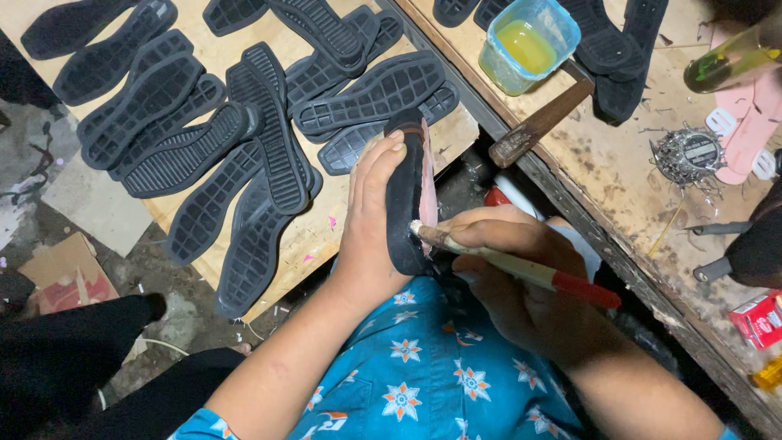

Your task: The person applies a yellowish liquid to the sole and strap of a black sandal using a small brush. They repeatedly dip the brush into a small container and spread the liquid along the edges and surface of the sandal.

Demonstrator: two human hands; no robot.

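My left hand (pixel 371 220) grips a black shoe sole (pixel 405 195) with a pink inner face, held on edge above my lap. My right hand (pixel 505 273) holds a brush (pixel 521 265) with a pale stem and a red handle end. Its bristle tip touches the sole's lower edge. A blue-rimmed plastic tub of yellow glue (pixel 527 45) stands on the workbench beyond the hands.
Several black rubber soles (pixel 244 122) lie overlapping on a wooden board (pixel 314 240) at the left. A hammer (pixel 539 124) leans off the bench edge. On the bench (pixel 619 163) are a tin of small nails (pixel 688 155), pink insoles (pixel 745 130) and a green bottle (pixel 729 63).
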